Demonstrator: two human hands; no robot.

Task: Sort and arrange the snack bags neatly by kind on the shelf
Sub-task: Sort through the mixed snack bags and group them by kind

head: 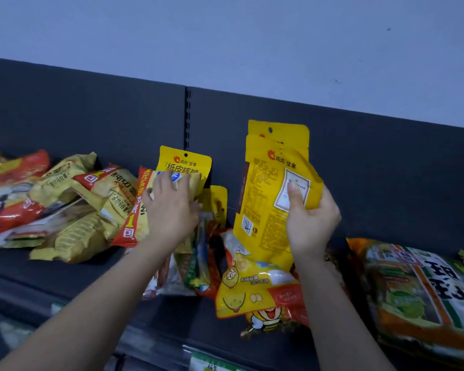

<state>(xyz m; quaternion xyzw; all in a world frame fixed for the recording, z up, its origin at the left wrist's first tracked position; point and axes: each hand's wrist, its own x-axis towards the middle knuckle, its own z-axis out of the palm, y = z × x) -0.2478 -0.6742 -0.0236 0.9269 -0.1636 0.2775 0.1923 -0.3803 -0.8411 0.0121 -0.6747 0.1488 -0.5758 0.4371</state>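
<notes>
We're gathering like w/ like: right hand (310, 218) grips two yellow pouches (268, 188) above the shelf (65, 277); left hand (169, 207) lies on a third pouch (184, 162) at the back, grip unclear. Next, prob.: join them.

Light: dim bluish light is washing evenly over the shelf (73, 274).
Blur: snack bags (418, 287) at the shelf's right end are smearing.

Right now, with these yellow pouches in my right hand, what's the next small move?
Probably carry the yellow nut pouches held in the right hand leftward and stand them beside the matching yellow pouch upright against the back panel: same brand mark and colour, so one kind.
</notes>
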